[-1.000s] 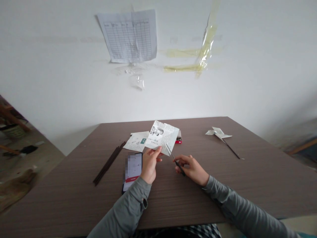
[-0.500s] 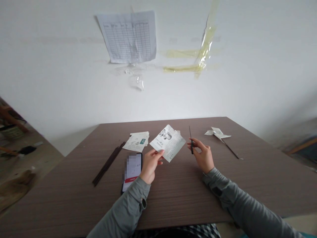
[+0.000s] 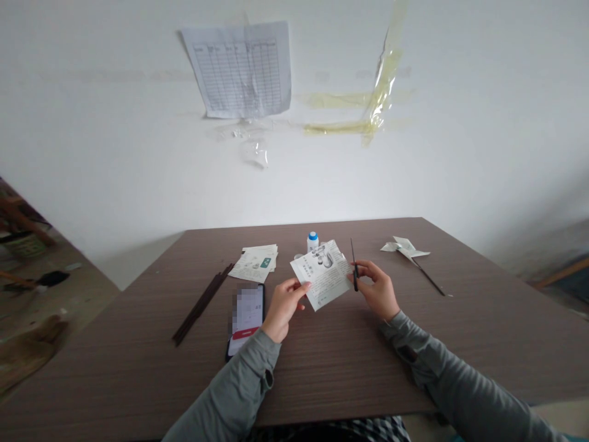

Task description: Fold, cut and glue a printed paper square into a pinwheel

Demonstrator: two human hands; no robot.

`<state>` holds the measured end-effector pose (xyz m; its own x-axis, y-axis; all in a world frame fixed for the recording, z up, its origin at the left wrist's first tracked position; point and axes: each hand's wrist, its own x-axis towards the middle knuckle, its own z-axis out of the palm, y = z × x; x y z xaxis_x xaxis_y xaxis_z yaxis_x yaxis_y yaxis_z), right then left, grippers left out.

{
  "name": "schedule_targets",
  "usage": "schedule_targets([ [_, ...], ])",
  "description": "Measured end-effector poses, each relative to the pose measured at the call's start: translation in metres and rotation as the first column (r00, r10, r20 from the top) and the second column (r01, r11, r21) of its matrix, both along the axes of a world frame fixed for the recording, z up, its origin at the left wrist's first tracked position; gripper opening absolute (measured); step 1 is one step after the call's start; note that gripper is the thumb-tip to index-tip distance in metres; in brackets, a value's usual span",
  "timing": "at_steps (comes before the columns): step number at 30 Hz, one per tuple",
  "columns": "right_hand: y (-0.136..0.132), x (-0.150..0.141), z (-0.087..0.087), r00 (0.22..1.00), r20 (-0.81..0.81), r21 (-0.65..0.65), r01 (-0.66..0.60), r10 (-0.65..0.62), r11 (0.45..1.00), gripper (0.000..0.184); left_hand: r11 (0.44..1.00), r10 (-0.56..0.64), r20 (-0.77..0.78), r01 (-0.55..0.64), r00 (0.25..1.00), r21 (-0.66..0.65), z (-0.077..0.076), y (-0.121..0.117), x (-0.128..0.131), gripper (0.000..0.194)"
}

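Left hand (image 3: pixel 284 307) gripping printed paper (image 3: pixel 322 274), right hand (image 3: pixel 378 290) holding scissors (image 3: pixel 354 270)

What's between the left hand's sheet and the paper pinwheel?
In the head view: the scissors, held by the right hand beside the sheet, then tabletop up to the pinwheel.

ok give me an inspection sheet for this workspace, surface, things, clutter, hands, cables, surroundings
surface: brown table, wood-grain top
things: printed paper and scissors, both held up; paper pile, dark sticks, blue-capped bottle partly behind the held paper, pinwheel on a stick at right
clutter: phone lying beside the left hand
hands: left hand grips the paper; right hand holds the scissors near its right edge
cables: nothing seen
surroundings: wall with taped sheet and yellowed tape
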<state>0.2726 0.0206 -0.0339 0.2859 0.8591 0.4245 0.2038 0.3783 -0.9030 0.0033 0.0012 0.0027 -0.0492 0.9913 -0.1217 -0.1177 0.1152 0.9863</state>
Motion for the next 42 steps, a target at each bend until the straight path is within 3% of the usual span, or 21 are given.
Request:
schedule_targets([
  [6,-0.005,-0.01,0.005,0.99,-0.139,-0.035,-0.005,0.001,0.999,0.046,0.992,-0.122,-0.011,0.122,0.993,-0.015,0.0,-0.007,0.0,0.034],
  [11,-0.005,-0.011,0.005,0.99,-0.143,-0.04,-0.011,0.005,0.999,0.053,0.982,-0.187,-0.024,0.188,0.982,0.014,0.0,-0.01,0.003,0.032],
  [18,-0.006,-0.008,0.007,0.999,-0.049,-0.038,-0.018,0.016,0.999,0.05,0.996,-0.072,-0.006,0.073,0.997,0.05,0.002,-0.006,0.003,0.033],
  [28,-0.015,-0.012,0.012,0.983,0.116,-0.056,-0.139,0.145,0.989,0.037,0.99,0.126,0.106,-0.132,0.986,0.05,0.003,0.0,0.003,0.044],
  [42,-0.019,-0.026,0.006,0.988,0.035,-0.094,-0.148,0.151,0.985,0.047,0.999,-0.038,0.098,0.036,0.994,0.026,-0.001,-0.012,0.014,0.037],
])
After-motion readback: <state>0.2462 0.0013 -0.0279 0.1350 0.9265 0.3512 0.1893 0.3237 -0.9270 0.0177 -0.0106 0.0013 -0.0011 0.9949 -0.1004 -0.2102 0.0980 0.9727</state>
